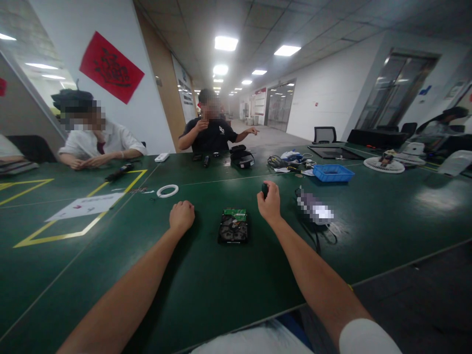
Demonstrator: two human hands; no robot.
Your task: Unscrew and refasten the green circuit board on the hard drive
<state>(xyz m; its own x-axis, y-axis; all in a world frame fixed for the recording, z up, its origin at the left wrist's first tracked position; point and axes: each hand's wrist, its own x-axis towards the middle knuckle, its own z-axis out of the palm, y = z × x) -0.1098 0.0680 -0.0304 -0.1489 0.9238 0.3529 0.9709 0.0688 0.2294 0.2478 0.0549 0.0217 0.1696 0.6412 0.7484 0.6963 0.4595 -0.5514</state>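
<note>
An opened hard drive (pixel 233 226) with a green circuit board at its far end lies on the dark green table (pixel 206 285) between my two hands. My left hand (pixel 182 215) rests on the table just left of the drive, fingers curled into a fist with nothing visible in it. My right hand (pixel 269 201) is raised just right of the drive and is closed round a small dark tool handle (pixel 264 188), most of it hidden by the fingers.
A blurred object with a black cord (pixel 315 209) lies right of my right hand. Farther back are a blue tray (pixel 332 172), a white ring (pixel 167 191), a paper sheet (pixel 86 205) inside yellow tape lines, a white fan (pixel 384 164). Two people (pixel 210 132) sit across.
</note>
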